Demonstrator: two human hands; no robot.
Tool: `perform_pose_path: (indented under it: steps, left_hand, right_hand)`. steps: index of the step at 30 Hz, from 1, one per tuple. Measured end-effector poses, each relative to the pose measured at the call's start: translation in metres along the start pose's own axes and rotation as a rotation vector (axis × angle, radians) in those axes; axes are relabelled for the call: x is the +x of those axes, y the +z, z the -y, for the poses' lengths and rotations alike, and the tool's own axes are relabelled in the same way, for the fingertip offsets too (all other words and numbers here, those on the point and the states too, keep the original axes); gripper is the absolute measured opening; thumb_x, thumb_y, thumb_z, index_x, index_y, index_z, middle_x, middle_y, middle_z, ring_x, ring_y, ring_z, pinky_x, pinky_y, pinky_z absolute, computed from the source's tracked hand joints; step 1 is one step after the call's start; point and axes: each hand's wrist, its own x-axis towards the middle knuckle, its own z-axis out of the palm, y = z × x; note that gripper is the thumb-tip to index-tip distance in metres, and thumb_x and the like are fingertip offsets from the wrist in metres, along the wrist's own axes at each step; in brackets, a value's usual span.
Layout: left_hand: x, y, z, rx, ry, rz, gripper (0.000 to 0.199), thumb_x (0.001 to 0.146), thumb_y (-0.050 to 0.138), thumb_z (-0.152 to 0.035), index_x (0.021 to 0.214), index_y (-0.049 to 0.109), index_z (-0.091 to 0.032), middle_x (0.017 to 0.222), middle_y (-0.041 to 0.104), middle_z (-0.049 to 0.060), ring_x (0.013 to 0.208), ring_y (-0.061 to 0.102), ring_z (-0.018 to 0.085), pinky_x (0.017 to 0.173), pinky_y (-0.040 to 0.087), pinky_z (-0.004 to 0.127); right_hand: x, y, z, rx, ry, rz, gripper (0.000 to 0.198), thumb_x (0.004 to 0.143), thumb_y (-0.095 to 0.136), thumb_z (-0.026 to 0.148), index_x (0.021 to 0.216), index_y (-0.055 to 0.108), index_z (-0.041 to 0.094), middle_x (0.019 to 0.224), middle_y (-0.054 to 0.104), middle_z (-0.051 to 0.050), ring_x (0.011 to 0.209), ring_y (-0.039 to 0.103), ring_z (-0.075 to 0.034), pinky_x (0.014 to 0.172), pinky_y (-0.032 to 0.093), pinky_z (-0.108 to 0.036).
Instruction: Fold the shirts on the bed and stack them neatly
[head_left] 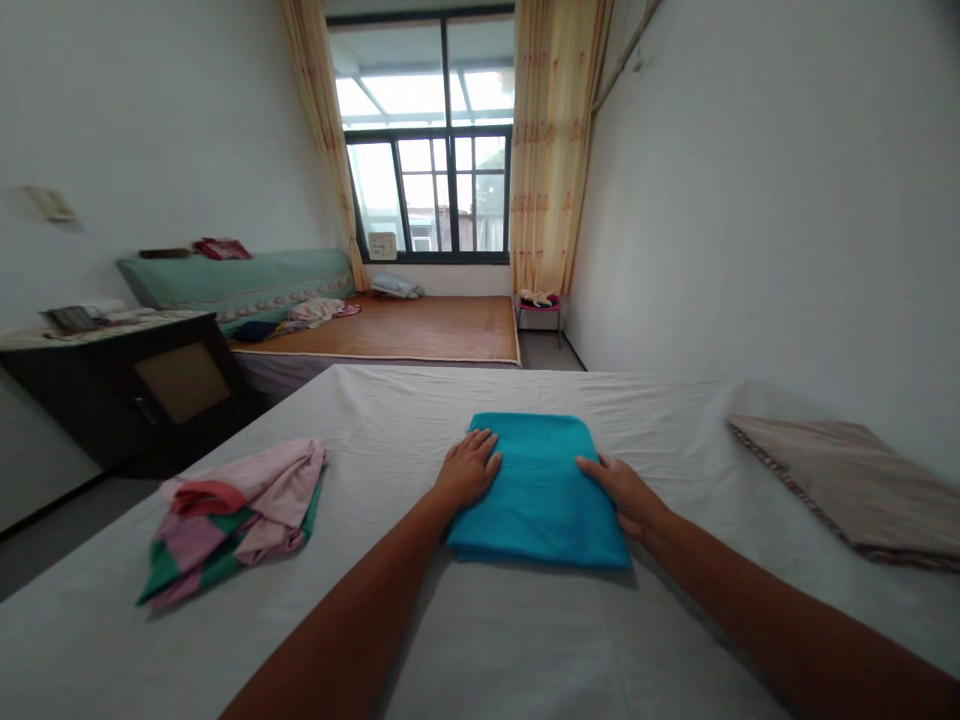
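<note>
A folded turquoise cloth (536,490) lies flat on the white sheet in front of me, its exact kind not clear. My left hand (469,468) rests palm down on the cloth's left edge, fingers stretched out. At the right edge, my right hand (621,490) has its thumb on top of the cloth and its other fingers curled at the side, mostly hidden, so it grips that edge. To the left is a loosely bundled pink, green and red garment (244,515). A folded greyish-brown cloth (862,485) lies on the right.
The white-sheeted surface (525,640) spreads under everything. Beyond its far edge stands a bed with a brown mat (442,325), below the window (427,150). A dark cabinet (127,390) is at left, a small stool (540,305) at the far right, and a white wall (772,200) on the right.
</note>
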Motion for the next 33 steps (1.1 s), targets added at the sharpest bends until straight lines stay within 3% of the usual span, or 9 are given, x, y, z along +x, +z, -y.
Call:
perform_pose_path:
  steps: [2, 5, 10, 13, 17, 23, 28, 33]
  left_hand:
    - [0.002, 0.002, 0.002, -0.009, 0.008, -0.01, 0.053, 0.096, 0.029, -0.046, 0.141, 0.041, -0.021, 0.151, 0.036, 0.005, 0.141, 0.028, 0.021, 0.115, 0.023, 0.041]
    - [0.006, 0.004, 0.01, -0.077, 0.048, -0.037, 0.051, 0.095, 0.032, -0.044, 0.137, 0.048, -0.019, 0.147, 0.042, 0.006, 0.139, 0.031, 0.021, 0.116, 0.023, 0.04]
    - [0.009, 0.001, 0.027, -0.42, 0.038, -0.15, 0.058, 0.094, 0.024, -0.05, 0.125, 0.058, -0.014, 0.135, 0.055, 0.01, 0.128, 0.047, 0.021, 0.111, 0.033, 0.039]
    - [0.009, 0.001, 0.032, -0.412, 0.021, -0.162, 0.058, 0.093, 0.026, -0.05, 0.123, 0.06, -0.014, 0.132, 0.058, 0.01, 0.125, 0.05, 0.022, 0.109, 0.035, 0.038]
    - [0.009, 0.003, 0.026, -0.224, 0.119, -0.102, 0.051, 0.092, 0.032, -0.044, 0.119, 0.063, -0.013, 0.128, 0.061, 0.012, 0.122, 0.052, 0.024, 0.109, 0.036, 0.041]
    - [0.012, 0.002, 0.024, -0.105, 0.192, -0.072, 0.046, 0.091, 0.036, -0.042, 0.119, 0.064, -0.016, 0.129, 0.06, 0.009, 0.123, 0.052, 0.023, 0.109, 0.037, 0.041]
    - [0.014, 0.004, 0.029, -0.061, 0.196, -0.07, 0.048, 0.091, 0.036, -0.044, 0.12, 0.063, -0.017, 0.131, 0.059, 0.008, 0.123, 0.052, 0.022, 0.109, 0.038, 0.04]
    - [0.017, 0.008, 0.035, -0.028, 0.212, -0.079, 0.047, 0.091, 0.038, -0.045, 0.122, 0.062, -0.018, 0.131, 0.059, 0.006, 0.124, 0.052, 0.022, 0.108, 0.039, 0.039]
  right_hand:
    - [-0.009, 0.005, 0.005, 0.134, 0.095, 0.078, 0.057, 0.079, 0.061, 0.049, 0.123, 0.051, 0.014, 0.117, 0.067, -0.016, 0.105, 0.064, -0.032, 0.088, 0.055, -0.05]
    - [-0.009, 0.009, 0.009, 0.204, 0.149, 0.086, 0.053, 0.078, 0.065, 0.043, 0.12, 0.052, 0.014, 0.109, 0.07, -0.015, 0.096, 0.068, -0.03, 0.085, 0.056, -0.049]
    - [0.0, -0.009, 0.022, 0.125, 0.012, 0.008, 0.05, 0.072, 0.073, 0.035, 0.116, 0.054, 0.018, 0.106, 0.072, -0.01, 0.09, 0.069, -0.027, 0.083, 0.057, -0.044]
    - [-0.002, -0.04, 0.034, 0.082, -0.04, -0.025, 0.051, 0.071, 0.075, 0.035, 0.115, 0.056, 0.019, 0.106, 0.072, -0.009, 0.091, 0.069, -0.026, 0.083, 0.056, -0.042]
    - [-0.013, -0.083, 0.033, 0.043, 0.025, -0.008, 0.05, 0.071, 0.074, 0.038, 0.114, 0.057, 0.018, 0.107, 0.071, -0.009, 0.093, 0.068, -0.026, 0.085, 0.055, -0.043]
    - [-0.025, -0.109, 0.034, -0.06, -0.103, -0.055, 0.05, 0.072, 0.072, 0.037, 0.116, 0.057, 0.02, 0.111, 0.07, -0.007, 0.096, 0.066, -0.026, 0.086, 0.054, -0.041]
    - [-0.022, -0.156, 0.083, -0.274, -0.294, -0.166, 0.051, 0.072, 0.071, 0.039, 0.117, 0.058, 0.019, 0.112, 0.069, -0.006, 0.098, 0.065, -0.025, 0.088, 0.053, -0.04]
    - [-0.033, -0.245, 0.144, -0.377, -0.37, -0.284, 0.052, 0.073, 0.072, 0.038, 0.12, 0.058, 0.02, 0.114, 0.068, -0.005, 0.097, 0.065, -0.024, 0.088, 0.051, -0.04]
